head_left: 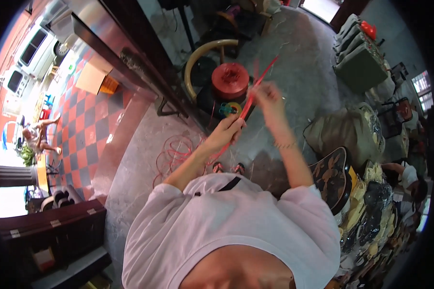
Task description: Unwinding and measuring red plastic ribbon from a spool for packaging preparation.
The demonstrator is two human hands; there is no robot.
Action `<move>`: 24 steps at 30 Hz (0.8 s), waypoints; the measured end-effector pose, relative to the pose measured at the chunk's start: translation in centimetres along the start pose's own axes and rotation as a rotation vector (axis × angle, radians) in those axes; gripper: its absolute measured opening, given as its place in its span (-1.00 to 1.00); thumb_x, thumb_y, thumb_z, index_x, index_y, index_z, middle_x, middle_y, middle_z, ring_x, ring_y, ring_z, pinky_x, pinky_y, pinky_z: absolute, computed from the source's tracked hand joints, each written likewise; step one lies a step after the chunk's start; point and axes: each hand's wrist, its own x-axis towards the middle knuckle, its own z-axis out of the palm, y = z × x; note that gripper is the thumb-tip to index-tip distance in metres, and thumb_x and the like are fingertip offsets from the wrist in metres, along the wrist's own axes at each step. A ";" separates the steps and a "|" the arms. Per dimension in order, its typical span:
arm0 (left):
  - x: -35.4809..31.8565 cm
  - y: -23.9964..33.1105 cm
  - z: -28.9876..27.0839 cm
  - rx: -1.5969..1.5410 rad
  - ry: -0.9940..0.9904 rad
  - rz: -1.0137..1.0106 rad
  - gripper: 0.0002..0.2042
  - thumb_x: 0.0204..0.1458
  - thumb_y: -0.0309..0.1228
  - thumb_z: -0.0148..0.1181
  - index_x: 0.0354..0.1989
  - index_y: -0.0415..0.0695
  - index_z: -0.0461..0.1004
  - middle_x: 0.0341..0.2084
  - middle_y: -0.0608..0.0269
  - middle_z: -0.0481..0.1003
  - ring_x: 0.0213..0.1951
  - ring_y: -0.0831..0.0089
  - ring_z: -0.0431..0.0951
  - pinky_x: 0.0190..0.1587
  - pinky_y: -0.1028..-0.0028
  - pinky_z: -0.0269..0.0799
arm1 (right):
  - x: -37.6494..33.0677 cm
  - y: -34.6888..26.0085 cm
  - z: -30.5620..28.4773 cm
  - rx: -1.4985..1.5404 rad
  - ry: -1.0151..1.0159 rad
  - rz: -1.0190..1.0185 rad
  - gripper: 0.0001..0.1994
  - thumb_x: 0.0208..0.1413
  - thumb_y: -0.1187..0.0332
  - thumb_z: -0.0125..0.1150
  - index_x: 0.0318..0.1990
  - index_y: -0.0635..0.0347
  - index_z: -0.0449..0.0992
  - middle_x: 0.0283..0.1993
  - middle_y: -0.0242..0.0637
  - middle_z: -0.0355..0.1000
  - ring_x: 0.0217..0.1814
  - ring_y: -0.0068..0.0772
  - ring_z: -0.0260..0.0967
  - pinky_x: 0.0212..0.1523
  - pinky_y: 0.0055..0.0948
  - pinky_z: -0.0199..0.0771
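A bundle of red plastic twine (247,108) runs slantwise in front of me, its loose end pointing up and away to the right. The fingers of my left hand (225,132) are closed around its lower part. Higher up, my right hand (269,96) is closed at the twine, its fingers somewhat blurred by motion. Just beyond the hands, a large red roll of twine (230,80) rests on a chair with a curved tan armrest (194,60). Next to the roll lies a yellow and green roll, perhaps tape (233,109). Loose red strands (176,156) lie looped on the floor at my left.
On the right stand wrapped piles of goods (366,207), a dark padded panel with a rabbit pattern (330,176) and stacked grey-green pieces (361,70). A door frame (144,62) borders the left. Outside, a person (38,137) sits near a cardboard box (94,77).
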 end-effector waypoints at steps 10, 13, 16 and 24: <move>-11.8 -3.2 -11.4 0.541 -0.099 -0.258 -0.71 0.15 -0.22 -0.16 -0.47 -0.16 0.33 -0.63 0.49 0.22 -0.57 0.70 0.18 -0.55 0.62 0.14 | 21.6 -13.2 -30.9 -0.246 0.649 -0.463 -0.75 -0.21 0.45 0.34 -0.36 0.36 0.44 -0.42 -0.24 0.42 -0.44 -0.43 0.37 -0.40 -0.49 0.48; -14.2 -3.0 -11.3 0.605 0.031 -0.333 -0.70 0.15 -0.20 -0.17 -0.47 -0.15 0.32 -0.64 0.47 0.22 -0.54 0.68 0.21 -0.50 0.61 0.17 | 21.6 -10.7 -38.5 -0.936 0.749 -0.345 -0.62 -0.16 0.16 0.28 -0.37 0.38 0.46 -0.42 -0.11 0.43 -0.39 -0.20 0.40 -0.36 -0.27 0.42; -11.6 -2.3 -11.5 0.880 -0.020 -0.116 -0.71 0.13 -0.19 -0.15 -0.41 -0.18 0.33 -0.60 0.35 0.28 -0.48 0.55 0.28 -0.40 0.51 0.24 | 18.3 -3.6 -41.8 -1.949 1.161 -0.095 -0.34 -0.24 -0.17 0.17 -0.29 0.40 0.44 -0.35 0.11 0.41 -0.26 0.13 0.36 -0.19 -0.04 0.32; -3.6 3.7 -6.9 0.840 -0.319 -0.207 -0.65 0.12 -0.15 -0.17 -0.40 -0.21 0.38 -0.56 0.29 0.34 -0.47 0.51 0.30 -0.39 0.47 0.25 | -0.2 5.3 3.0 -0.641 -1.100 -0.613 -0.66 0.05 0.20 0.11 -0.11 0.25 0.34 -0.09 -0.14 0.32 -0.14 -0.39 0.33 -0.14 -0.47 0.32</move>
